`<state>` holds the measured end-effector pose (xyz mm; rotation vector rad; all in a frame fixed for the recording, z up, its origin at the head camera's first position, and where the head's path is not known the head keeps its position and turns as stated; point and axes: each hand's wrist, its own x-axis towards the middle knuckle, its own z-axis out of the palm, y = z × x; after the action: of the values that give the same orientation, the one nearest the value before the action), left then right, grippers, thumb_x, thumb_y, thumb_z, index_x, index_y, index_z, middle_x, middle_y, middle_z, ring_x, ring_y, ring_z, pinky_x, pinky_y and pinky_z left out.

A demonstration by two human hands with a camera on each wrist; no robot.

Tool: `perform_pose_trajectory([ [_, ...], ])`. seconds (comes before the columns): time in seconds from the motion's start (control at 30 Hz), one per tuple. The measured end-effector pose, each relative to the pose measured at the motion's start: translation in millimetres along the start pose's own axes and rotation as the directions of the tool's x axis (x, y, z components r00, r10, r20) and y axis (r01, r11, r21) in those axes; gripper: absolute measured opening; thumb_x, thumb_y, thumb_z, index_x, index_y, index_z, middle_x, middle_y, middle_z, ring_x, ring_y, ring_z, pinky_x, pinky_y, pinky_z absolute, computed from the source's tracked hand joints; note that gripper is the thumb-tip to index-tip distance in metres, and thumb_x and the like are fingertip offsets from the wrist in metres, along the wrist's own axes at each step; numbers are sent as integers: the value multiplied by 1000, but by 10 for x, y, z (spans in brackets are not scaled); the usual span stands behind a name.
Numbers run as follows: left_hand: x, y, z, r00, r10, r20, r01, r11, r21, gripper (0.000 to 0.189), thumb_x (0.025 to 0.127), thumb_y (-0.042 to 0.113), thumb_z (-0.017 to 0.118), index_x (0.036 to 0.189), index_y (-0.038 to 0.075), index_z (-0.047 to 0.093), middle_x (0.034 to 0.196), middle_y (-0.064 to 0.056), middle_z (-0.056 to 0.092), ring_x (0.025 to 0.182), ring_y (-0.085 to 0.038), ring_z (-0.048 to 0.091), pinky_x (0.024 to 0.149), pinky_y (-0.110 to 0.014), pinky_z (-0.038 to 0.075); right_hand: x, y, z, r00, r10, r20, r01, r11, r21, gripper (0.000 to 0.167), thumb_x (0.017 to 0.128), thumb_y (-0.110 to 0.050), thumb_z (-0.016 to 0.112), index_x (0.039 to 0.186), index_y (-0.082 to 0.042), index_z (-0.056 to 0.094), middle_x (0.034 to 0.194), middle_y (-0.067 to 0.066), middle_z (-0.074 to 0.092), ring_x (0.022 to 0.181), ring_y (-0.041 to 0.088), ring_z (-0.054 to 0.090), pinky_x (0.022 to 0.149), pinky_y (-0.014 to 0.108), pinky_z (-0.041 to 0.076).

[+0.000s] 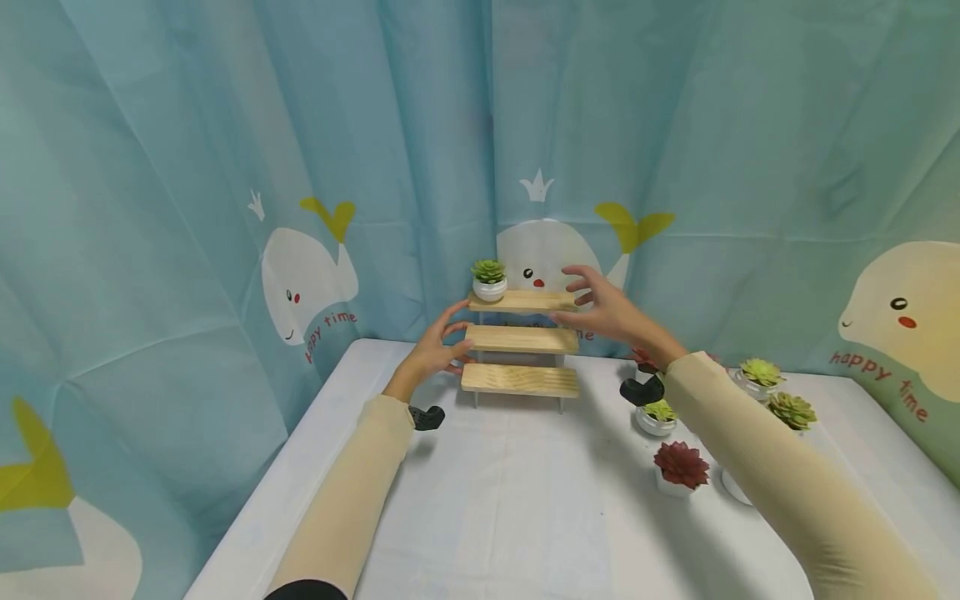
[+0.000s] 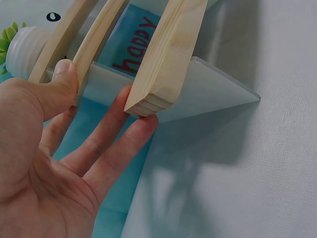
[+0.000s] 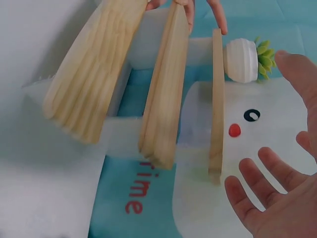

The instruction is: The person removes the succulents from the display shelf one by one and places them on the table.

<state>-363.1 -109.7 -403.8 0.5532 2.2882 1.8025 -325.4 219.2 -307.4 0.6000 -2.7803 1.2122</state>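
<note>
A three-tier wooden display stand [image 1: 521, 338] with pale side panels stands at the back of the table. At its left end, my left hand [image 1: 431, 352] holds the boards: the thumb [image 2: 64, 74] lies on the middle board, and fingertips touch the end of the lowest board [image 2: 166, 59]. A green succulent in a round white pot [image 1: 490, 282] sits on the left of the top board [image 1: 540, 302]. My right hand [image 1: 603, 310] is by the top board's right end, fingers spread and apart, holding nothing; the right wrist view shows its palm [image 3: 282, 213].
Several potted succulents stand on the right of the white-covered table [image 1: 510, 517], including a red one [image 1: 681, 467] and green ones [image 1: 760, 375], partly behind my right sleeve [image 1: 780, 467]. A blue curtain [image 1: 420, 150] printed with whales hangs close behind the stand.
</note>
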Motion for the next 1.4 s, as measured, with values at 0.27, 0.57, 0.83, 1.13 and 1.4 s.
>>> perform_pose_trajectory([
  [0.27, -6, -3, -14, 1000, 3, 8, -3, 1000, 1, 76, 102, 13, 66, 163, 38, 26, 160, -16, 37, 91, -39, 74, 77, -60, 59, 246, -99, 200, 998, -20, -56, 20, 1000, 5, 82, 93, -39, 77, 157, -12, 35, 147, 23, 50, 127, 42, 54, 104, 57, 47],
  [0.57, -18, -7, -49, 1000, 1, 12, -1, 1000, -4, 77, 102, 18, 67, 163, 39, 24, 163, -16, 33, 94, -42, 73, 78, -57, 60, 561, -219, 459, 997, -18, -75, 22, 999, 46, 80, 93, -38, 78, 157, -14, 35, 145, 22, 52, 129, 40, 55, 103, 54, 50],
  [0.83, -14, -11, -38, 1000, 19, 15, -19, 1000, -7, 77, 102, 16, 66, 163, 38, 24, 161, -18, 36, 91, -40, 74, 78, -61, 59, 733, -256, 609, 996, 17, -92, -7, 994, 109, 80, 92, -35, 79, 156, -13, 36, 140, 20, 55, 122, 37, 58, 96, 51, 53],
  [1.13, -53, 1, -37, 1000, 16, 15, -16, 1000, -11, 77, 102, 14, 66, 163, 38, 25, 162, -18, 35, 92, -39, 74, 78, -62, 59, 806, -254, 718, 996, 34, -78, -22, 988, 154, 78, 92, -37, 79, 154, -12, 39, 139, 19, 56, 124, 35, 59, 97, 50, 53],
  [1.4, -50, 1, -35, 1000, 16, 18, -15, 1000, -20, 77, 102, 15, 66, 163, 38, 25, 162, -18, 34, 92, -40, 74, 77, -60, 60, 891, -246, 782, 996, 32, -78, -20, 988, 155, 77, 91, -36, 80, 152, -8, 41, 135, 19, 58, 121, 34, 59, 96, 49, 53],
])
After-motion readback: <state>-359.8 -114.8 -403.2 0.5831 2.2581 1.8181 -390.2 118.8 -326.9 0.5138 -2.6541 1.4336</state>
